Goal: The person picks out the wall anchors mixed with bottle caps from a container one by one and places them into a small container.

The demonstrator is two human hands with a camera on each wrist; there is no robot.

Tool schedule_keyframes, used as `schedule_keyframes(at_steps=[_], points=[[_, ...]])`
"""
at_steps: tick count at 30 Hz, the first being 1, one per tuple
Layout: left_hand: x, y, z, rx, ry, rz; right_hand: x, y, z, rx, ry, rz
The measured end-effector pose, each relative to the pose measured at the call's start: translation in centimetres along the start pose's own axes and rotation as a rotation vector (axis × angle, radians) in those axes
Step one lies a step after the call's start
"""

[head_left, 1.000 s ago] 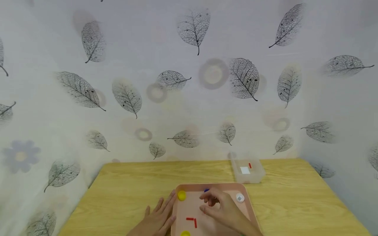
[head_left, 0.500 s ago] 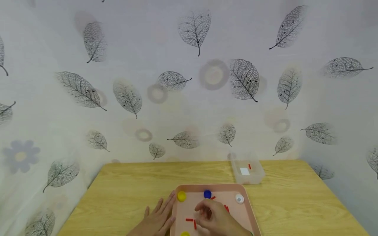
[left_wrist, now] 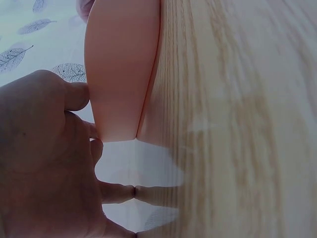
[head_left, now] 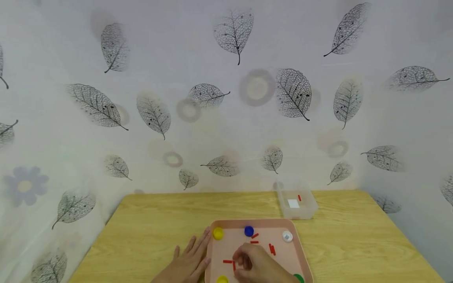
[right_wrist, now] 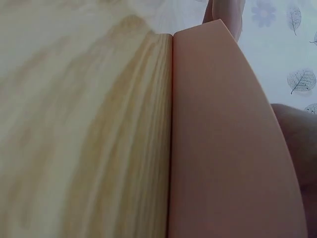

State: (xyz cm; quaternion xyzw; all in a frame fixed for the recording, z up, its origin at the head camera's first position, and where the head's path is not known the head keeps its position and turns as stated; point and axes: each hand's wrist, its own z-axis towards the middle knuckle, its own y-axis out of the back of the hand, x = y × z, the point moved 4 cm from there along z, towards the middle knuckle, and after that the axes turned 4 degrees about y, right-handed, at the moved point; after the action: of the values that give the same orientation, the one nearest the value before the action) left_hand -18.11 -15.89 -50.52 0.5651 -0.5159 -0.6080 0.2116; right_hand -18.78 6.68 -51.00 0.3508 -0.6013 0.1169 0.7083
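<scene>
My left hand (head_left: 185, 261) lies flat on the table with its fingers spread, touching the left rim of the pink tray (head_left: 295, 232). In the left wrist view, the thumb of the left hand (left_wrist: 44, 158) rests against the outer tray wall (left_wrist: 121, 74). Inside the tray, my right hand (head_left: 256, 263) has curled fingers. Its index finger and thumb are at the two ends of a short red stick (head_left: 234, 266); whether they grip it cannot be told. Just left lies another red stick (head_left: 227, 261). The right wrist view mostly shows the outer tray wall (right_wrist: 218, 129).
Along the tray's sides sit round caps: yellow (head_left: 218, 233), blue (head_left: 249, 231), white (head_left: 287, 236), a second yellow (head_left: 222, 279) and a green piece (head_left: 299, 278). More red sticks (head_left: 272, 249) lie within. Behind stands a clear plastic box (head_left: 299, 210) before the patterned wall.
My right hand has moved down and left across the tray, uncovering the blue cap and several red sticks. The left hand has stayed in place.
</scene>
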Motion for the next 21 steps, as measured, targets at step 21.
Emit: schedule_keyframes(at_steps=[21], points=[[-0.38,0.31,-0.36,-0.010,-0.005,-0.005,0.77,-0.52,0.10,-0.010,0.070,-0.241]])
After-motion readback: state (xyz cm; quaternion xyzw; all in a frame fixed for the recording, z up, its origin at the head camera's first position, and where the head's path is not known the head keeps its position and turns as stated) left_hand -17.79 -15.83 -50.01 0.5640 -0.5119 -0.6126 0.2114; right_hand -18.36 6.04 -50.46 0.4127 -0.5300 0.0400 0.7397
